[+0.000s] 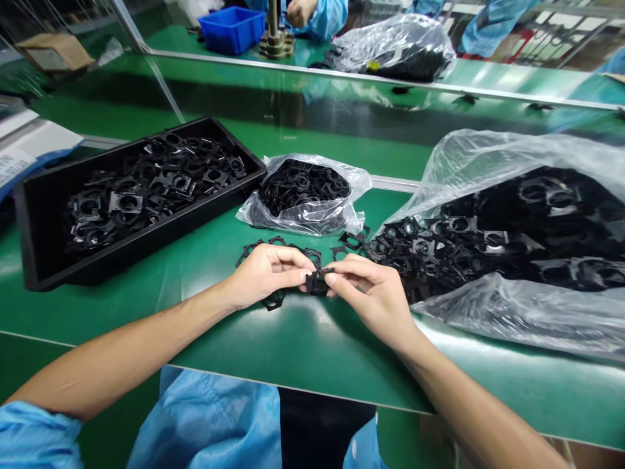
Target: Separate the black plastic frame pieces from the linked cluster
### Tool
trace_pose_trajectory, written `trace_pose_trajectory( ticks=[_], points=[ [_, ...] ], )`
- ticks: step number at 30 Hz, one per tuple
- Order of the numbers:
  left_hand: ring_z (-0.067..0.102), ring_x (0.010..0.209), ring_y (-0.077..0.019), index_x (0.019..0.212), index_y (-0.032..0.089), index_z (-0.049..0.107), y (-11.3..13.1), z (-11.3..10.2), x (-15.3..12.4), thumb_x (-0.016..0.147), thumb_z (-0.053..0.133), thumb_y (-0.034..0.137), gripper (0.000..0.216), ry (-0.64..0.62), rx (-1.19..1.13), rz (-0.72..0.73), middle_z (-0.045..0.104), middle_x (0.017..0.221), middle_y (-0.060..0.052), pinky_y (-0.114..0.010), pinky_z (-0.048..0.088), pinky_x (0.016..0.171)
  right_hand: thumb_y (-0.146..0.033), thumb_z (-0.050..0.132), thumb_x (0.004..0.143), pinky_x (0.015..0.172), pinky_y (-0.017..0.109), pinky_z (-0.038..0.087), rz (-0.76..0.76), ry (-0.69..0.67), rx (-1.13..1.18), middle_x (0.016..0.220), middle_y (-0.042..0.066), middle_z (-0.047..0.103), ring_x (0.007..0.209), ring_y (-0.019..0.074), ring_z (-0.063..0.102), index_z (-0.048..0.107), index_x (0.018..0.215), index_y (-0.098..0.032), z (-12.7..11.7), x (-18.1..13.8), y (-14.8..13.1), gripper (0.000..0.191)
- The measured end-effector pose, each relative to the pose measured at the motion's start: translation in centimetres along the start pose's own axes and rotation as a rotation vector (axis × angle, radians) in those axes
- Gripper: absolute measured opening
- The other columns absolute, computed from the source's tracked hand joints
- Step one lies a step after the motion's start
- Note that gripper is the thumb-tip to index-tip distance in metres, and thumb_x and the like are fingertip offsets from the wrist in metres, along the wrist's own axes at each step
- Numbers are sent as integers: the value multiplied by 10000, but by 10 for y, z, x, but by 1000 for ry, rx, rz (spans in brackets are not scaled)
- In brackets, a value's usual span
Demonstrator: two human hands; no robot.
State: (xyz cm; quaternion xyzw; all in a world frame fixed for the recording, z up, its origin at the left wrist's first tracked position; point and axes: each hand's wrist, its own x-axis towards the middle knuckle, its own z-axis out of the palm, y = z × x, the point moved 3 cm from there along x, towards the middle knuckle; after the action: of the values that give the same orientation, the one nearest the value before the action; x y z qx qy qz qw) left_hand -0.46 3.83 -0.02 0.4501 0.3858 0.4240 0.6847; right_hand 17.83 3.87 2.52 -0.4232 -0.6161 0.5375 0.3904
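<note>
Both my hands pinch one small black plastic part (316,283) just above the green table. My left hand (271,272) has its thumb and forefinger closed on the part's left side. From the other side, the thumb and fingers of my right hand (374,290) close on it. Its finer detail is partly hidden by my fingertips. Several flat black ring-shaped pieces (274,300) lie on the table around and behind my left hand. A few more loose black pieces (352,240) lie beyond my right hand.
At the left stands a black tray (146,238) heaped with black parts. A small clear bag (312,221) of black rings sits behind my hands. To the right, a large open plastic bag (488,312) spills black parts. Across a metal rail are a blue bin (232,31) and a co-worker's hand (300,12).
</note>
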Motion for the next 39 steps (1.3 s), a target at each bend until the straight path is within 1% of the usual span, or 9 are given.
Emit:
trace_pose_trajectory(
  ticks=[9,17,24,26,28,30,33,36,39],
  points=[
    [671,632,-133,787,109,766,-1,0,0,700,874,344,273,12,-14,30,733,692,-52,-227,562,636,-434,814,775,574,274,582,52,14,54,728,15,631,560,130,650,754,780,-167,1,3,2,274],
    [665,632,-144,783,119,750,-1,0,0,689,874,376,300,17,48,49,724,695,-46,-242,556,628,-441,838,738,551,261,575,71,19,82,676,8,636,530,126,645,752,751,-167,2,2,0,287],
    [655,636,-144,799,111,745,2,-1,0,796,790,442,334,6,90,109,704,689,-52,-250,548,647,-484,858,699,549,275,570,85,34,96,630,1,629,520,138,640,740,710,-168,2,2,0,338],
    [645,634,-141,823,108,744,3,0,-1,828,751,478,370,7,98,133,697,696,-54,-251,544,645,-451,846,729,560,280,570,60,37,84,664,7,640,543,145,654,756,739,-174,2,1,1,292],
    [633,640,-133,854,112,739,3,0,-2,813,764,486,378,13,111,166,694,729,-50,-242,534,639,-397,807,788,593,289,575,6,50,15,721,25,668,606,160,674,782,789,-192,0,0,1,207],
    [618,644,-120,880,124,730,4,1,-4,765,819,441,350,21,144,207,687,754,-37,-228,522,635,-346,759,842,666,311,587,-74,70,-101,785,46,713,700,181,689,804,830,-218,-1,-1,0,136],
    [608,652,-118,910,141,723,6,3,-6,712,867,375,339,45,205,279,682,768,-26,-223,518,642,-293,713,881,793,348,591,-185,96,-225,875,57,762,811,202,696,819,866,-248,-2,-1,-3,116],
    [627,704,-138,890,146,740,10,3,-6,792,795,413,289,54,230,320,701,801,-49,-241,529,684,-270,696,893,834,366,591,-235,97,-264,904,53,774,834,208,705,822,896,-258,-2,-1,-5,126],
    [620,684,-135,810,143,736,12,3,-4,844,738,418,276,35,214,290,703,775,-50,-243,519,675,-264,698,893,833,369,593,-252,79,-294,894,49,775,831,211,708,821,913,-264,-1,-2,-5,124]
  ],
)
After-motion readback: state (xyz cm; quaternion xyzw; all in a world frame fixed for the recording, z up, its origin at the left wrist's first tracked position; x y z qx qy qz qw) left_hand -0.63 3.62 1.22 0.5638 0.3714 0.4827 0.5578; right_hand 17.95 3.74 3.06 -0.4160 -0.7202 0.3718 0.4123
